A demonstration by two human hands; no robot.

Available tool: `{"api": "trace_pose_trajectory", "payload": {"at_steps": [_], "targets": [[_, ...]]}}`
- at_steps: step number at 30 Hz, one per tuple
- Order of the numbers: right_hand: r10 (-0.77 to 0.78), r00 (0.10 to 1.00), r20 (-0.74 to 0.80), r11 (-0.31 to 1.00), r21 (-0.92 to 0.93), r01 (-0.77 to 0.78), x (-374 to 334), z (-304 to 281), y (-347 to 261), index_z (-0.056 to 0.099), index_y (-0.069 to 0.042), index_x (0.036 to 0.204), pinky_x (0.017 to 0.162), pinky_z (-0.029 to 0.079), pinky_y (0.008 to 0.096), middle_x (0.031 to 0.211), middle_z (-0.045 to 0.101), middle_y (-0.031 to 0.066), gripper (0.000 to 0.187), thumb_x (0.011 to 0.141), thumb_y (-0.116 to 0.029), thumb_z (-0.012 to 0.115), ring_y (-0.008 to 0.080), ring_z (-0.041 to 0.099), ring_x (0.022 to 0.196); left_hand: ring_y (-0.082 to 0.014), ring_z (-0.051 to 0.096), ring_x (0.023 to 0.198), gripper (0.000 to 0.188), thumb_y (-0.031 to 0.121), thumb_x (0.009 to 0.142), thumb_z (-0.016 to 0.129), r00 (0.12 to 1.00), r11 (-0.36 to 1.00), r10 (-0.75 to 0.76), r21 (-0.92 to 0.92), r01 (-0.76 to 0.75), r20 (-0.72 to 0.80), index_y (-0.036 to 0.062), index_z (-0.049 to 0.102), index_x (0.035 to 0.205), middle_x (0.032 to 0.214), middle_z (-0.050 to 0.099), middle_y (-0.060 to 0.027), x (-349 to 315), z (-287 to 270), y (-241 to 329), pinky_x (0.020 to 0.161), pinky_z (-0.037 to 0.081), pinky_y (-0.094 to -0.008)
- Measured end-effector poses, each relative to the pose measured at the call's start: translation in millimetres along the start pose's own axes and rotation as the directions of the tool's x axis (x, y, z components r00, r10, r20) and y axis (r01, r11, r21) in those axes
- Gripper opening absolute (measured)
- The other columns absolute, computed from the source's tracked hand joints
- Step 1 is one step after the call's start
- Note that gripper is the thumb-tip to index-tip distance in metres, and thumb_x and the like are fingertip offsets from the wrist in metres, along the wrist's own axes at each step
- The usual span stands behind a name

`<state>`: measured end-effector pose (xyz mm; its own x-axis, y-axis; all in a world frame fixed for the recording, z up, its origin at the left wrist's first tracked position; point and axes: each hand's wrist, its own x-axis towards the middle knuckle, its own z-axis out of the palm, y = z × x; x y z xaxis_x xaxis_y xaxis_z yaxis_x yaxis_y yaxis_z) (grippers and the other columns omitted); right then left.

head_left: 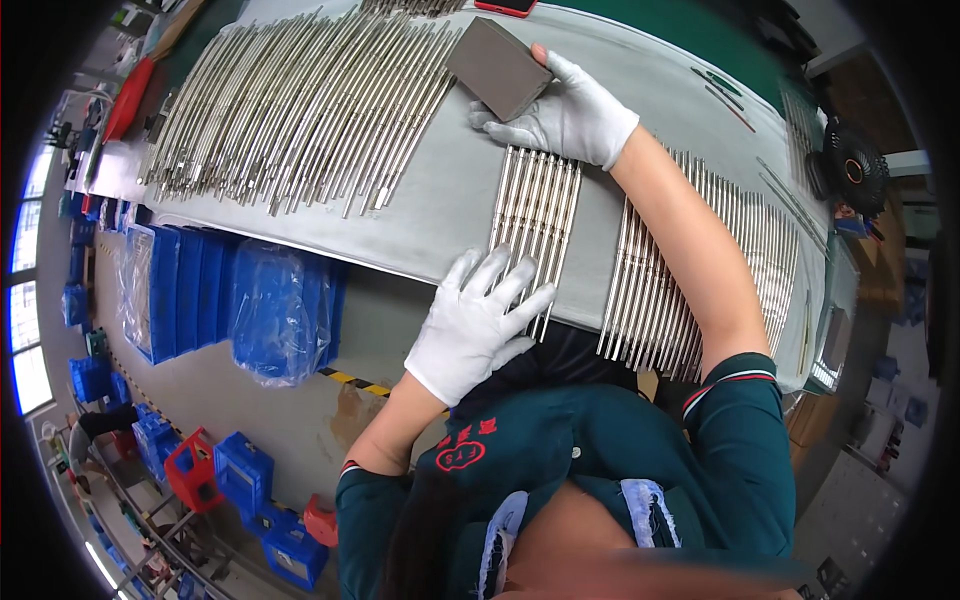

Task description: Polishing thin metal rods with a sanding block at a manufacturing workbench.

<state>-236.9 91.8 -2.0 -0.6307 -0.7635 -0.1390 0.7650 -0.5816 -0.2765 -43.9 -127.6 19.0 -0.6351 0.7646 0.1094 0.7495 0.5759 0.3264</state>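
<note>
My right hand [575, 112], in a white glove, grips a grey-brown rectangular block [497, 70] above the table, with the thumb and fingers at its sides. Just below it lies a small group of slim shiny metal rods [535, 200], side by side and grooved partway along. My gloved left hand [475, 318] rests with spread fingers on the near ends of these rods. Its fingertips hide part of them. Whether the block touches the rods' far ends cannot be made out.
A wide row of metal rods [310, 110] covers the table's left part. Another row [690, 270] lies under my right forearm. The white-covered table [440, 190] has its near edge by my body. Blue bins [190, 290] stand beyond that edge at left; a black fan [855, 168] is at right.
</note>
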Motion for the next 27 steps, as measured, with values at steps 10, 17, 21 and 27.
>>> {"api": "trace_pose_trajectory", "payload": {"at_steps": [10,17,21,27], "targets": [[-0.073,0.990,-0.120,0.997,-0.045,0.068,-47.0,1.0,-5.1,0.033,0.005,0.140,0.096,0.052,0.0526,0.132,0.044,0.0321,0.071,0.094,-0.045,0.055,0.0515,0.045,0.123,-0.0258,0.047,0.122,0.057,0.033,0.075,0.070,0.971,0.967,0.237,-0.089,-0.237,-0.010,0.0174,0.054,0.127,0.127,0.052,-0.0036,17.7,18.9,20.5,0.105,0.036,-0.0488],[-0.098,0.987,-0.127,0.995,-0.007,0.098,-49.9,3.0,-3.5,0.034,0.005,0.139,0.096,0.051,0.0537,0.131,0.044,0.0320,0.071,0.093,-0.044,0.056,0.0512,0.046,0.122,-0.0273,0.049,0.120,0.058,0.031,0.073,0.071,0.970,0.966,0.240,-0.091,-0.242,-0.033,0.0189,0.055,0.127,0.125,0.054,-0.0045,17.6,17.2,18.6,0.105,0.036,-0.0495],[-0.160,0.982,-0.101,0.983,-0.104,0.149,-25.0,10.6,10.4,0.036,0.004,0.136,0.093,0.054,0.0488,0.124,0.049,0.0268,0.067,0.092,-0.039,0.061,0.0453,0.053,0.114,-0.0312,0.049,0.120,0.058,0.030,0.070,0.074,0.991,0.990,0.131,-0.053,-0.133,-0.037,0.0219,0.056,0.124,0.126,0.053,-0.0096,4.7,7.9,8.5,0.103,0.036,-0.0527],[-0.438,0.897,-0.067,0.795,-0.494,0.352,-36.9,29.3,16.3,0.041,0.001,0.135,0.093,0.056,0.0378,0.123,0.055,0.0190,0.062,0.093,-0.041,0.060,0.0311,0.059,0.111,-0.0368,0.048,0.119,0.059,0.032,0.071,0.076,0.998,0.998,-0.040,0.043,0.042,-0.045,0.0211,0.056,0.125,0.125,0.053,-0.0144,-15.6,-6.0,1.8,0.102,0.033,-0.0554]]}}
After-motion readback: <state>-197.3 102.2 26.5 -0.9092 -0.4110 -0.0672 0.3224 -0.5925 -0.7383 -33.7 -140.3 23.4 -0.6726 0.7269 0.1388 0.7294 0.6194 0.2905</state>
